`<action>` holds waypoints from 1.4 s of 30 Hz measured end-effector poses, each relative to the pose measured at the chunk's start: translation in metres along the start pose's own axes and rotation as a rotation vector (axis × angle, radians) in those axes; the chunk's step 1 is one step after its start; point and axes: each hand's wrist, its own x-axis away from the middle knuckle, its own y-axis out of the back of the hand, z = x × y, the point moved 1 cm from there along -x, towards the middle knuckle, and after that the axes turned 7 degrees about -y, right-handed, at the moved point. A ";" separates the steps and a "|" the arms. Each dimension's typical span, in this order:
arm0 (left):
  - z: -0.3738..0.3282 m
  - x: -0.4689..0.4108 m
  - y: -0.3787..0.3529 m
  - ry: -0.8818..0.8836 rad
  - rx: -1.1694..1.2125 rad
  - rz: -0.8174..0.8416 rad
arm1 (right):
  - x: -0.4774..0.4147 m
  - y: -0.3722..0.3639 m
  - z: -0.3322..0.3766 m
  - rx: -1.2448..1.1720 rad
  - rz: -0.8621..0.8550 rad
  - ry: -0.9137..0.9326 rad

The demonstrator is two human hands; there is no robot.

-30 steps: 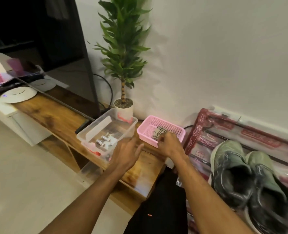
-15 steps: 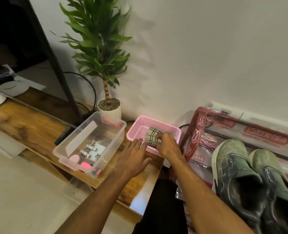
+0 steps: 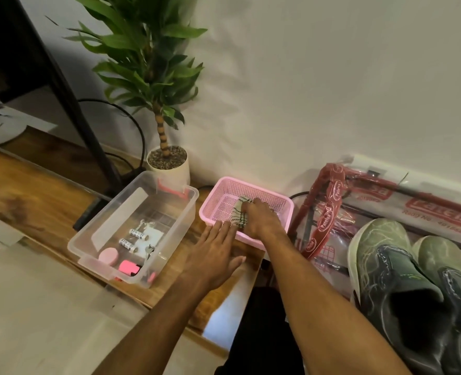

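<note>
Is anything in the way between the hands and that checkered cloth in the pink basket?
No, nothing is. The right hand grips the checked cloth inside the pink basket. The left hand lies flat at the basket's near rim.

1. A clear plastic box (image 3: 99,234) stands on the wooden table (image 3: 34,196), at 8 o'clock from the centre of the view.
2. Batteries (image 3: 136,234) lie inside this box.
3. A potted plant (image 3: 167,163) stands at 12 o'clock from the box, just beside it.
4. Green shoes (image 3: 380,255) lie at 4 o'clock, below a red-printed plastic package (image 3: 386,196).
</note>
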 end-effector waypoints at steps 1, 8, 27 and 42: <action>0.000 0.000 0.000 -0.003 -0.003 0.002 | 0.001 0.001 0.001 0.028 -0.010 0.003; 0.000 0.000 -0.004 0.009 0.022 0.002 | 0.003 0.003 0.009 0.179 -0.087 0.037; -0.020 0.020 0.060 0.105 0.077 -0.270 | 0.074 0.090 0.021 -0.730 -0.176 -0.051; -0.134 0.072 0.135 -0.027 0.096 -0.774 | 0.210 0.163 -0.052 -1.594 -0.322 0.029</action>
